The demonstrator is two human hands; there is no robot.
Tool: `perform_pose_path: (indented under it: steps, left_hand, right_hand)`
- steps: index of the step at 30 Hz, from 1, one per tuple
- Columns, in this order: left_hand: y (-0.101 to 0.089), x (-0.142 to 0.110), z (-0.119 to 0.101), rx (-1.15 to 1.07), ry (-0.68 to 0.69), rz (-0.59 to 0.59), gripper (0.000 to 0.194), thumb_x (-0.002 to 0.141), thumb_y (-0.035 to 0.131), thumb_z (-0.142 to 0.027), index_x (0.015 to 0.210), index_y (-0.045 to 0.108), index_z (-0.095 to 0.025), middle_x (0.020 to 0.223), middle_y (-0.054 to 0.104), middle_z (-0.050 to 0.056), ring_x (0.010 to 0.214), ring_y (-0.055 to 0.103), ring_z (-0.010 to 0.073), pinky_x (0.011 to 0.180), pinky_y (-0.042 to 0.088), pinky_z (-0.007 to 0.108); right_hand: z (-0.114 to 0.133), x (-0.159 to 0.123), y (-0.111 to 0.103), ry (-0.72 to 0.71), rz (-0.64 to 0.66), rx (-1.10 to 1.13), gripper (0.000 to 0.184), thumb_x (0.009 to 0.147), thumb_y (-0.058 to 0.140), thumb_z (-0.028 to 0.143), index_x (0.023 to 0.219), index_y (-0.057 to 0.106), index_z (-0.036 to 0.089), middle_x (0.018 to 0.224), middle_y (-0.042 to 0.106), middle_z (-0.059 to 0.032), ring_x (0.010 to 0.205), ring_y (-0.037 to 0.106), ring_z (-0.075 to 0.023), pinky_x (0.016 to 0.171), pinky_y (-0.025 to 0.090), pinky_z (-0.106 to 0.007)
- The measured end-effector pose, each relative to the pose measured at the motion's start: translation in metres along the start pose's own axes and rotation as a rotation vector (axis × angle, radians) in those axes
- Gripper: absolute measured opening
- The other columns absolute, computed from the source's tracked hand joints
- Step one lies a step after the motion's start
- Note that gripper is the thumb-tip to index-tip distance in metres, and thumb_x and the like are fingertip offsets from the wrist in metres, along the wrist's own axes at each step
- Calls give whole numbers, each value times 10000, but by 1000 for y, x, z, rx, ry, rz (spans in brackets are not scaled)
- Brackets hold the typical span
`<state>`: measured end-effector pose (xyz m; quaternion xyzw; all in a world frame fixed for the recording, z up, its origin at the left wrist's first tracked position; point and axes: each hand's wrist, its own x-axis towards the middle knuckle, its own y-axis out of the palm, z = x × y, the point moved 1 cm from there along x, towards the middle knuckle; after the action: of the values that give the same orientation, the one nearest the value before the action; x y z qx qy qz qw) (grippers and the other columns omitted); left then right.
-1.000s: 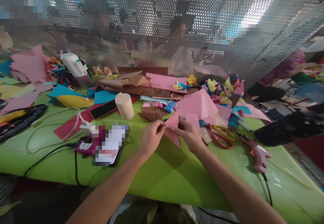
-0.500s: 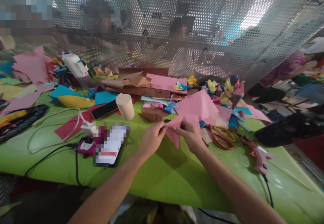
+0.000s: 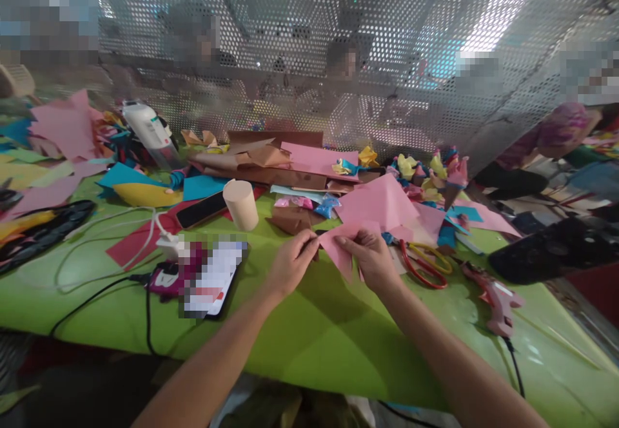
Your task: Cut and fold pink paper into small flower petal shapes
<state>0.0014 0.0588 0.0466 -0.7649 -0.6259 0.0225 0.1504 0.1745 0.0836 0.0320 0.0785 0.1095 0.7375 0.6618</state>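
Between my two hands, above the green table (image 3: 309, 344), is a folded piece of pink paper (image 3: 338, 255). My left hand (image 3: 293, 263) pinches its left tip. On the other side, my right hand (image 3: 372, 260) grips the paper between thumb and fingers; its fingertips are partly hidden behind the sheet. Just beyond lie a larger pink paper sheet (image 3: 380, 202) and a piece of brown paper (image 3: 293, 218). Red-handled scissors (image 3: 423, 273) and yellow-handled scissors (image 3: 438, 259) rest to the right of my right hand.
A pink glue gun (image 3: 500, 305) and a black bottle (image 3: 551, 251) lie at the right. A beige cylinder (image 3: 240, 205), a lit phone (image 3: 215, 280), a dark phone (image 3: 203, 210) and a magenta power strip (image 3: 176, 273) with cables are at the left. Paper piles line a perforated metal screen (image 3: 290, 48).
My right hand has shifted its hold slightly to the right along the pink paper, and the paper's hanging part has turned. My left hand keeps its pinch at the tip.
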Motion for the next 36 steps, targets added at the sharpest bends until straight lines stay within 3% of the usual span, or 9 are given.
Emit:
perform_pose_path:
  steps: [7, 10, 13, 17, 21, 26, 32, 36]
  left_hand:
    - [-1, 0, -2, 1, 7, 4, 273, 938, 437, -396, 767, 516, -199, 665, 495, -33, 631, 484, 124, 612, 373, 241]
    - [0, 0, 0, 74, 7, 16, 267, 940, 444, -421, 845, 563, -201, 707, 541, -22, 674, 517, 137, 622, 376, 241]
    - [1, 2, 3, 165, 15, -10, 250, 920, 478, -401, 795, 556, -199, 678, 534, -28, 657, 509, 136, 616, 353, 243]
    - [2, 2, 6, 232, 14, -16, 299, 925, 463, -406, 710, 493, -199, 636, 476, -42, 617, 478, 125, 590, 319, 243]
    - [3, 2, 8, 266, 8, 29, 307, 940, 437, -436, 759, 516, -200, 664, 510, -35, 634, 491, 135, 583, 320, 244]
    - [4, 2, 9, 265, -1, -98, 279, 925, 446, -381, 704, 448, -211, 618, 456, -34, 605, 463, 137, 575, 296, 246]
    - [0, 2, 5, 220, -30, -252, 320, 914, 450, -402, 659, 370, -225, 556, 345, -50, 541, 380, 128, 548, 252, 251]
    - [0, 2, 4, 45, -73, -138, 290, 898, 478, -435, 712, 444, -215, 566, 422, -50, 534, 407, 119, 537, 286, 240]
  right_hand:
    - [0, -1, -1, -21, -4, -73, 261, 609, 846, 384, 763, 738, 202, 733, 736, -41, 704, 664, -221, 654, 522, -335]
    - [-2, -2, 1, -38, 42, -173, 257, 644, 821, 400, 765, 732, 191, 759, 735, -48, 713, 652, -220, 662, 512, -335]
    - [-5, -3, 3, -47, 84, -204, 279, 683, 791, 433, 804, 719, 192, 786, 721, -44, 736, 633, -209, 666, 496, -318]
    - [-7, -1, 0, -72, 23, -219, 275, 696, 781, 452, 756, 682, 203, 696, 654, -7, 660, 574, -170, 612, 448, -285]
    - [-4, -2, 1, -80, 60, -295, 306, 705, 757, 491, 714, 677, 196, 678, 636, -5, 648, 542, -163, 595, 418, -276]
    - [2, -5, 3, -95, 30, -288, 374, 784, 659, 560, 774, 692, 188, 715, 632, -12, 677, 527, -153, 609, 410, -264]
    - [-2, -4, 7, 51, 139, -242, 369, 608, 829, 492, 695, 645, 184, 617, 577, 24, 549, 462, -115, 504, 334, -247]
    - [-1, -4, 6, 49, 117, -220, 378, 613, 817, 510, 666, 631, 184, 592, 557, 33, 532, 451, -109, 502, 328, -247]
